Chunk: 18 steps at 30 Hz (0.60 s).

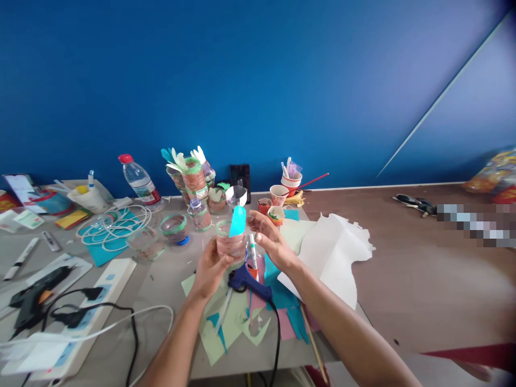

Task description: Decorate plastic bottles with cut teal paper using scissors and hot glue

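Observation:
My left hand is wrapped round a clear plastic cup with a pinkish-brown band and a green rim. A bright blue paper strip with a rounded end stands up at the cup's near side. To the right of the cup is my right hand, fingers apart and holding nothing. Just below the hands lies a blue glue gun, its black cable running to the table's front edge. A marker with a green band stands upright behind the glue gun.
Cut coloured paper and a crumpled white sheet cover the table. Decorated cups, paper cups and a water bottle stand along the wall. At left are a power strip, a black glue gun and cables.

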Each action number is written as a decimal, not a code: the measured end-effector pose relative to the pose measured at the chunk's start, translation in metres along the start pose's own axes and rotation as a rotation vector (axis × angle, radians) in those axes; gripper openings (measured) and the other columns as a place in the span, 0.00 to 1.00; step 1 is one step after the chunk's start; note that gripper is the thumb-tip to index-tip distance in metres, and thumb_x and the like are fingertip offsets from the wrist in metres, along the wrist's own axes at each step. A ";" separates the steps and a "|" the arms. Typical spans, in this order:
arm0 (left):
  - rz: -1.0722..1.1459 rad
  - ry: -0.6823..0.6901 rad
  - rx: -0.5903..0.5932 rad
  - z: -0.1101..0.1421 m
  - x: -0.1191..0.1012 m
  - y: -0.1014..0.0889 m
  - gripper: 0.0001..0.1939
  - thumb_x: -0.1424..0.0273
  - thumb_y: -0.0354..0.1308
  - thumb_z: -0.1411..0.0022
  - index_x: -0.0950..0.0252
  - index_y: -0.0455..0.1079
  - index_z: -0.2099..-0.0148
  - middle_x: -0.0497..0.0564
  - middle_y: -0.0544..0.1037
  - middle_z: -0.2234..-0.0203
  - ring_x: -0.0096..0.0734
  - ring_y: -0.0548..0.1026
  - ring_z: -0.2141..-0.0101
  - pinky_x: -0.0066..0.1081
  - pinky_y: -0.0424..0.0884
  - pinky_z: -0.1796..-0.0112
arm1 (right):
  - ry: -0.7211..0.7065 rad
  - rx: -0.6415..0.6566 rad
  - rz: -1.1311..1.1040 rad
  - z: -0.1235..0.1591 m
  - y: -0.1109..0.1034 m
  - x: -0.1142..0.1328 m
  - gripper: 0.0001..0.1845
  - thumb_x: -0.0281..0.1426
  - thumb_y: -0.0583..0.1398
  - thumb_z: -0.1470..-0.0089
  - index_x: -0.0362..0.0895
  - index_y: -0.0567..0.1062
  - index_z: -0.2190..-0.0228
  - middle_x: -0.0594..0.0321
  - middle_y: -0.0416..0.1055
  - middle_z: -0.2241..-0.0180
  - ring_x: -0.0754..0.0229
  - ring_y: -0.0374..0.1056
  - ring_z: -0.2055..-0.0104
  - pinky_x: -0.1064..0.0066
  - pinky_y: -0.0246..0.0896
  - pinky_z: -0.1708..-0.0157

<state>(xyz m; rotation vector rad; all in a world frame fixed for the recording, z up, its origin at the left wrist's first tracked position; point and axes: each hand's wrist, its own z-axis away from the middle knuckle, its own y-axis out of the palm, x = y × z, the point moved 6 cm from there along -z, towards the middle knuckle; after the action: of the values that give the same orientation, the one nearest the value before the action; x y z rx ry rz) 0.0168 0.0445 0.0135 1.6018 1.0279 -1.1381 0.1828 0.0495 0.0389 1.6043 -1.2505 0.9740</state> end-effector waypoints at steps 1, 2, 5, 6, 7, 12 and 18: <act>-0.049 0.023 -0.035 -0.001 -0.002 -0.001 0.27 0.56 0.66 0.51 0.65 0.69 0.52 0.55 0.77 0.57 0.42 0.74 0.55 0.37 0.69 0.54 | 0.012 -0.003 0.012 0.001 0.001 -0.001 0.40 0.53 0.63 0.55 0.50 0.64 0.45 0.55 0.65 0.46 0.49 0.58 0.42 0.54 0.50 0.41; -0.087 0.038 -0.057 -0.002 -0.003 -0.002 0.27 0.57 0.66 0.50 0.65 0.68 0.52 0.55 0.77 0.57 0.42 0.74 0.55 0.37 0.69 0.54 | 0.024 -0.007 0.027 0.001 0.003 -0.003 0.41 0.53 0.64 0.55 0.49 0.63 0.44 0.54 0.65 0.46 0.49 0.58 0.42 0.54 0.50 0.40; -0.150 0.059 -0.074 -0.002 -0.005 -0.002 0.26 0.58 0.65 0.49 0.65 0.67 0.51 0.56 0.76 0.56 0.42 0.73 0.54 0.37 0.68 0.53 | 0.040 -0.032 0.072 0.001 0.005 -0.006 0.42 0.53 0.64 0.55 0.48 0.62 0.44 0.53 0.64 0.46 0.49 0.58 0.41 0.53 0.50 0.40; -0.180 0.063 -0.080 -0.001 -0.005 -0.003 0.26 0.59 0.65 0.48 0.65 0.66 0.50 0.56 0.75 0.55 0.42 0.73 0.54 0.37 0.68 0.53 | 0.038 -0.039 0.084 0.000 0.005 -0.007 0.42 0.53 0.64 0.55 0.48 0.62 0.44 0.53 0.65 0.47 0.49 0.58 0.42 0.53 0.50 0.41; -0.220 0.066 -0.087 -0.001 -0.005 -0.003 0.26 0.60 0.65 0.48 0.64 0.66 0.49 0.56 0.75 0.54 0.42 0.73 0.53 0.37 0.67 0.52 | 0.035 -0.041 0.091 0.000 0.006 -0.008 0.41 0.53 0.63 0.55 0.48 0.62 0.44 0.53 0.65 0.47 0.49 0.59 0.42 0.53 0.50 0.41; -0.386 0.084 -0.096 0.003 -0.007 -0.001 0.27 0.63 0.64 0.47 0.65 0.64 0.46 0.57 0.73 0.52 0.44 0.71 0.51 0.37 0.64 0.51 | -0.016 -0.037 0.110 -0.001 0.008 -0.002 0.39 0.52 0.63 0.54 0.48 0.63 0.45 0.54 0.66 0.47 0.50 0.60 0.43 0.55 0.52 0.42; -0.552 0.171 -0.073 0.005 -0.005 0.002 0.29 0.63 0.63 0.47 0.63 0.61 0.44 0.57 0.72 0.52 0.45 0.70 0.51 0.41 0.64 0.51 | -0.074 -0.074 0.186 0.001 0.011 0.002 0.37 0.48 0.64 0.52 0.49 0.63 0.45 0.55 0.67 0.48 0.51 0.62 0.46 0.55 0.54 0.44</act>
<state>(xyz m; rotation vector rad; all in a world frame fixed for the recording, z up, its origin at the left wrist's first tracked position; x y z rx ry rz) 0.0159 0.0385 0.0178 1.4114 1.6741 -1.3119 0.1727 0.0460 0.0421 1.4989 -1.4902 0.9774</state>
